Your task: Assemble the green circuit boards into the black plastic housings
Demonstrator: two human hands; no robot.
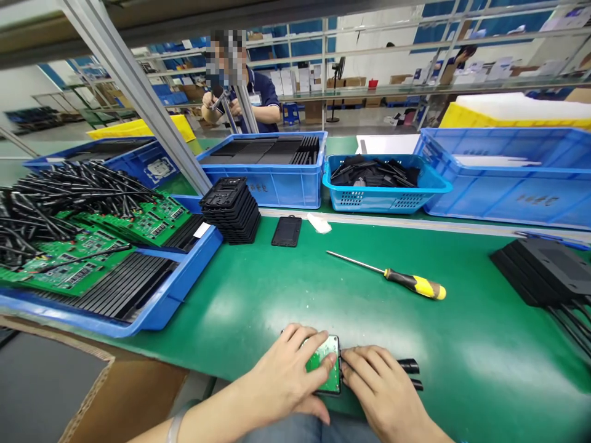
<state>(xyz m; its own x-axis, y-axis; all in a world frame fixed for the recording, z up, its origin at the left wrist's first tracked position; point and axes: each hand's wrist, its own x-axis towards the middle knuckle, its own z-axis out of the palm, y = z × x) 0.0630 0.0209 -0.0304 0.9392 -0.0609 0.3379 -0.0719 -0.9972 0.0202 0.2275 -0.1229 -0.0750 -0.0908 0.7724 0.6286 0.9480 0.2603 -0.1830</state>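
Left fingers (pixel 314 342) spread open across the board (pixel 331 383) beneath them, right fingers (pixel 364 364) curled over the cables (pixel 409 366) beside it, grip unclear from here, and light, even pressure should stop it skewing.

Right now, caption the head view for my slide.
Left hand on a green circuit board, right hand at its edge, screwdriver beyond.

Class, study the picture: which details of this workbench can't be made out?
All in the head view:
- Circuit board: partly hidden by the left hand.
- Black tubes: partly hidden by the right hand.
- Black cases: cut off by the right edge.
- Writing on the right-hand blue bin: too blurred.
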